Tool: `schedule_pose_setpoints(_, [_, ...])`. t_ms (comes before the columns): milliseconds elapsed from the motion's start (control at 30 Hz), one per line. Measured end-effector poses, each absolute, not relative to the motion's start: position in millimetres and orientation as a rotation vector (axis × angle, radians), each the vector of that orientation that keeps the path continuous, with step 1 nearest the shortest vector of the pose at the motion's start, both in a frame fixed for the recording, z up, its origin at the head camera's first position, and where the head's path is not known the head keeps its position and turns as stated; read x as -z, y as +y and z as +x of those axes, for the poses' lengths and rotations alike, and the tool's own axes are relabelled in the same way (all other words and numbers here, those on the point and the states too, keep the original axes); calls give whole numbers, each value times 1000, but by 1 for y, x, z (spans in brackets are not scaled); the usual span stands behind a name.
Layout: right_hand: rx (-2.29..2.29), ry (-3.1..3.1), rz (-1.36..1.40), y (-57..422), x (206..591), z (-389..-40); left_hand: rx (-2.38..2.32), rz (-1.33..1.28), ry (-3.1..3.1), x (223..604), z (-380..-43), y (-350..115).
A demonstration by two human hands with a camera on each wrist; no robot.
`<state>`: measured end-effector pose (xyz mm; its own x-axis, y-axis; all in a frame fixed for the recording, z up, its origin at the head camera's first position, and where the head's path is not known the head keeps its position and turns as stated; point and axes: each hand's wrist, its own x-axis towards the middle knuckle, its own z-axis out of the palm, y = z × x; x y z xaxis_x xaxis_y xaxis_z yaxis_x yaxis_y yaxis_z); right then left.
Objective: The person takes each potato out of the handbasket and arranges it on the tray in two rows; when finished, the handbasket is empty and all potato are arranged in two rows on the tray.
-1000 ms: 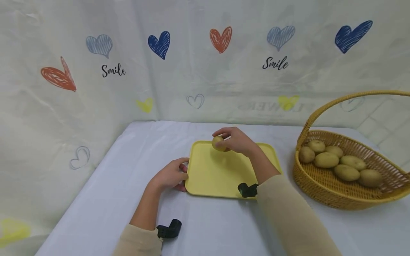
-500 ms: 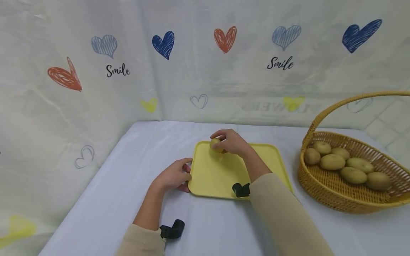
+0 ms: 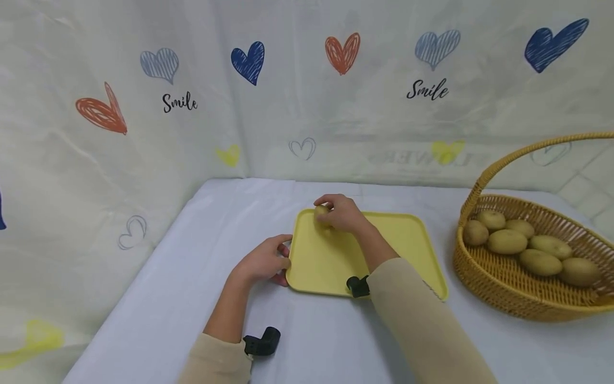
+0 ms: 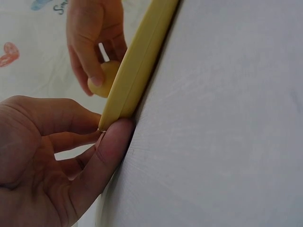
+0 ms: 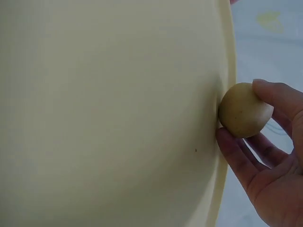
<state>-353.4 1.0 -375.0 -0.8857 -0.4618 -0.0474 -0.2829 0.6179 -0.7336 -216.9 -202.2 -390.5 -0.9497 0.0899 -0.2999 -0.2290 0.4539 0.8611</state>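
My right hand (image 3: 341,214) holds a potato (image 3: 321,215) between thumb and fingers at the far left part of a yellow tray (image 3: 316,261). In the right wrist view the potato (image 5: 244,111) overlaps the tray's raised rim, with the fingertips right at the tray surface. My left hand (image 3: 264,260) grips the tray's left edge. Seen from the left wrist, its thumb and fingers pinch the tray (image 4: 137,66) at the side, and the potato (image 4: 105,80) shows just beyond the rim.
A wicker basket (image 3: 508,298) with a tall arched handle stands right of the tray, holding several potatoes (image 3: 539,262). A white cloth (image 3: 307,336) covers the table. Behind it hangs a pale sheet (image 3: 288,112) printed with hearts.
My right hand has brought the potato lower and slightly left over the tray, close to its surface. My left hand keeps its grip on the edge. The head view has shifted a little.
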Motion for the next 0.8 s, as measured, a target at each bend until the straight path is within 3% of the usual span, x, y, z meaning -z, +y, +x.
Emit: schedule_pose_setpoints(800, [1154,2544,-606,-8,370,-346,-1487,-120,2385,387,-217,-204])
